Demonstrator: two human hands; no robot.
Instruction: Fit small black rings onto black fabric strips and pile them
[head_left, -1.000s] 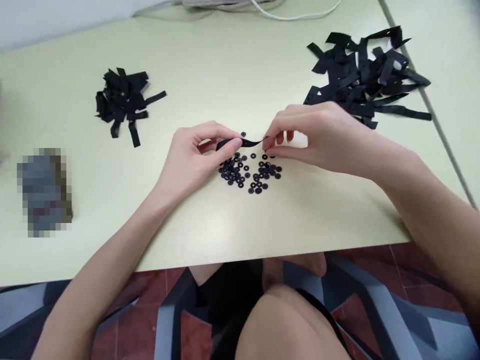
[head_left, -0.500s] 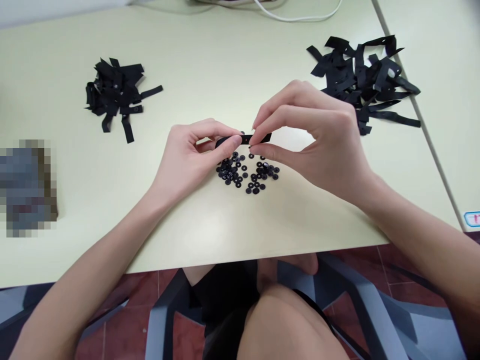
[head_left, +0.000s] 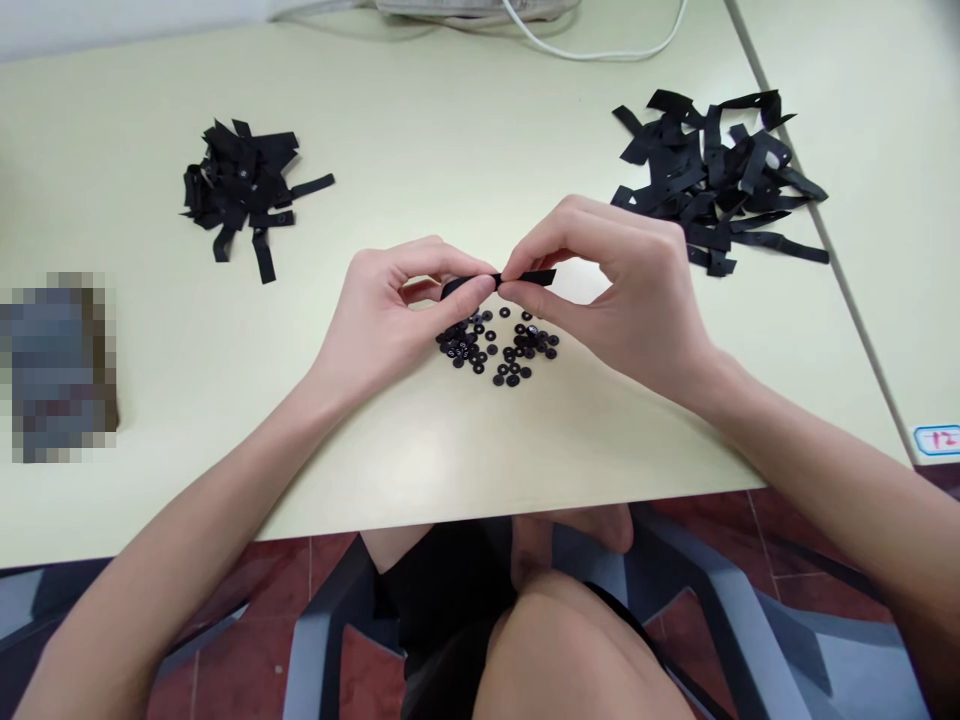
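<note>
Between my two hands a short black fabric strip (head_left: 538, 278) is stretched level above the table. My left hand (head_left: 401, 300) pinches its left part with thumb and fingertips. My right hand (head_left: 615, 270) pinches it close beside, the thumb below and the fingers above, with the strip's right end sticking out behind. Whether a small piece is also between the right fingertips is hidden. Just under the hands lie several small round black snap buttons (head_left: 513, 380), some with a pale mark on top.
A heap of black strips (head_left: 244, 180) lies at the back left. A larger heap of black strips with holes (head_left: 705, 170) spreads at the back right, near the table seam (head_left: 847, 280). A white cable (head_left: 600, 52) curves at the back. A blurred-out object (head_left: 60, 370) stands at the left.
My right fingertips have closed down onto the strip and moved left, next to my left fingertips. The view has shifted slightly.
</note>
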